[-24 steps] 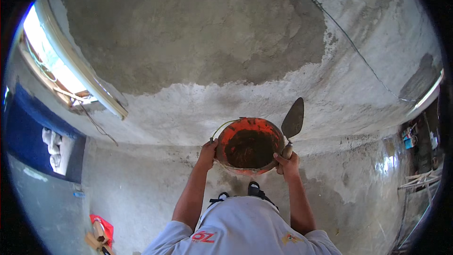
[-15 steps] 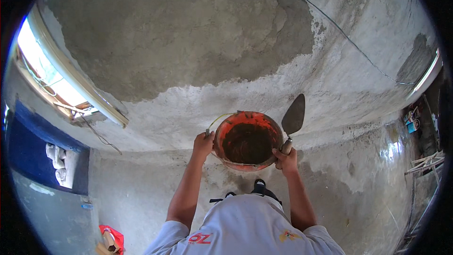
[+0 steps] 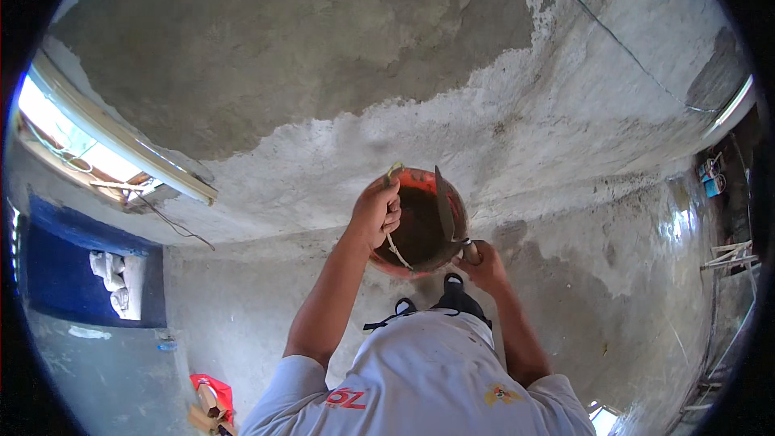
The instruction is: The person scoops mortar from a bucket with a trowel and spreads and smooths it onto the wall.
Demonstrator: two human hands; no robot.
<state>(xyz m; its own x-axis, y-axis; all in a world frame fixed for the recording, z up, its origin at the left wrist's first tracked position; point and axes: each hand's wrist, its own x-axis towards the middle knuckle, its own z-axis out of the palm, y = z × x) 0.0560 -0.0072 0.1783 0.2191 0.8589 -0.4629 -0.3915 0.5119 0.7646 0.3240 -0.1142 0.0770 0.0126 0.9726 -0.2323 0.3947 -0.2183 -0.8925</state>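
The left hand (image 3: 378, 214) is gripping the rim of the orange bucket (image 3: 416, 222), fingers curled closed. The right hand (image 3: 482, 265) is gripping the trowel (image 3: 446, 203); its blade is pointing up across the bucket's mouth, apparently just above the dark mortar.

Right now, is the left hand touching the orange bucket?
Touching. The head view shows the left hand closed over the rim of the orange bucket, with its fingers curled at the handle and no gap visible.
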